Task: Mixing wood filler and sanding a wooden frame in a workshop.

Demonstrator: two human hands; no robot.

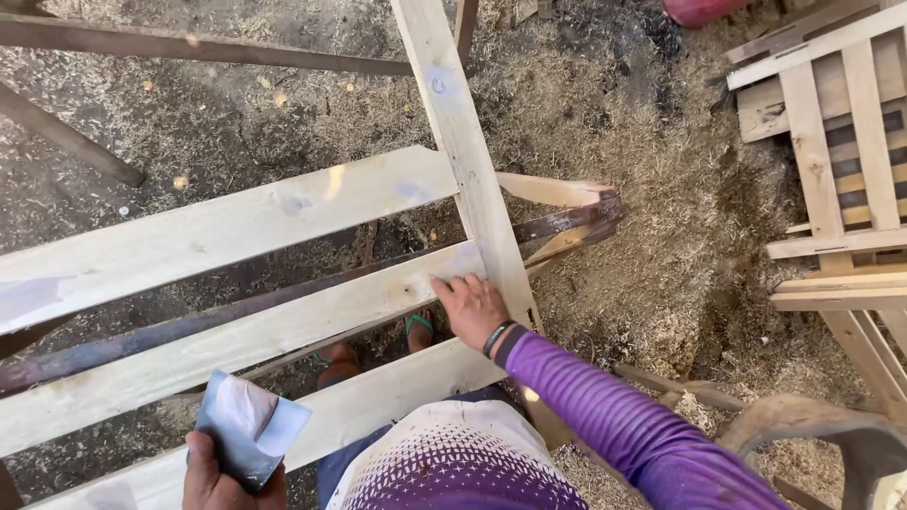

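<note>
a folded sheet of grey sandpaper (248, 427) is pinched in the left hand (219, 474) at the bottom edge of the view, the fingers closed round its lower fold, just over the nearest slat of a pale wooden frame (236, 222). the right hand (470, 308) is laid flat and open on the middle slat (236, 345), where that slat meets the long upright rail (468, 151); nothing is gripped by it, the fingertips only being pressed to the wood. the frame appears to be propped at a slant on dark metal bars (189, 47) rather than clamped, so it could be shifted or tipped if it were pushed hard along the grain, with the flat hand as its only visible steadying. splinters could be picked up by the bare palm from the raw edges. the loose fold of paper could be caught on a slat corner and torn. a sandalled foot (419, 327) is seen through the gap below, and it could be struck if a slat came loose. the ground is covered with sawdust (661, 236), on which footing could be lost. a second slatted frame (841, 142) lies well apart to the right, and a curved wooden piece (803, 425) lies near the right elbow, where arm movement could be hampered.
</note>
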